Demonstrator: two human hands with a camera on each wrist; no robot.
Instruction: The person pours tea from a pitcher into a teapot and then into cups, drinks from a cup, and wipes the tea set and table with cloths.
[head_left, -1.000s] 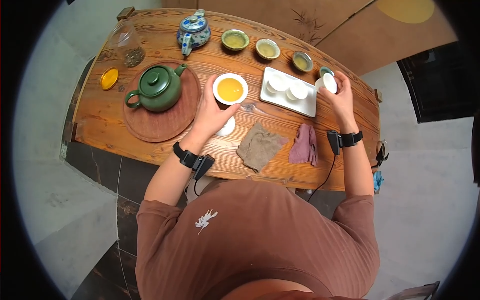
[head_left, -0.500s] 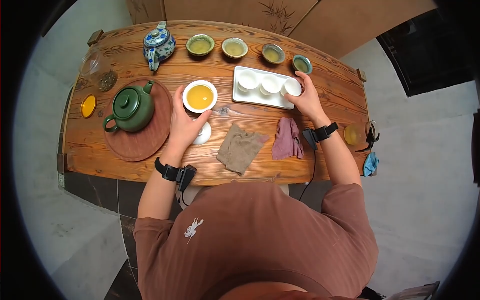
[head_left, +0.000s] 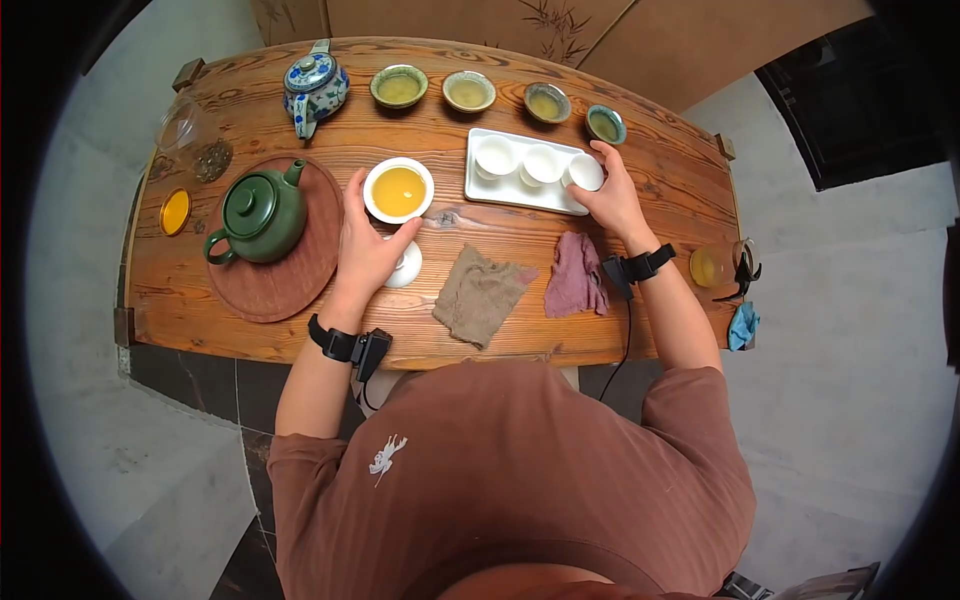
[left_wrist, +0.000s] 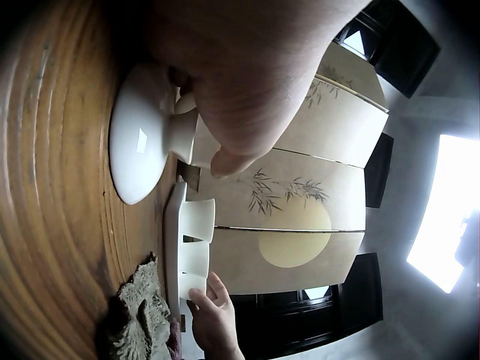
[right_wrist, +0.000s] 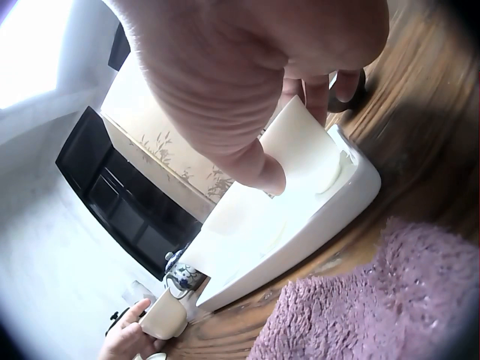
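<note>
A white bowl of amber liquid (head_left: 399,190) is held between the thumb and fingers of the left hand (head_left: 370,250), with a white lid (head_left: 404,264) just below it on the table. On the right, the right hand (head_left: 613,203) pinches a small white cup (head_left: 585,172) at the right end of a white rectangular tray (head_left: 525,197). Two more white cups (head_left: 495,158) stand beside it on the tray. In the right wrist view, the thumb lies against the near side of the pinched cup (right_wrist: 300,146).
A green teapot (head_left: 265,215) sits on a round wooden board (head_left: 285,300) at left. Several filled tea bowls (head_left: 468,92) and a blue-white teapot (head_left: 316,88) line the back. A brown cloth (head_left: 480,297), purple cloth (head_left: 576,277) and glass pitcher (head_left: 707,267) are nearer.
The right hand has brought the small cup from beyond the tray's right end onto it, beside the other two. The left hand keeps its hold on the bowl. The head view has shifted.
</note>
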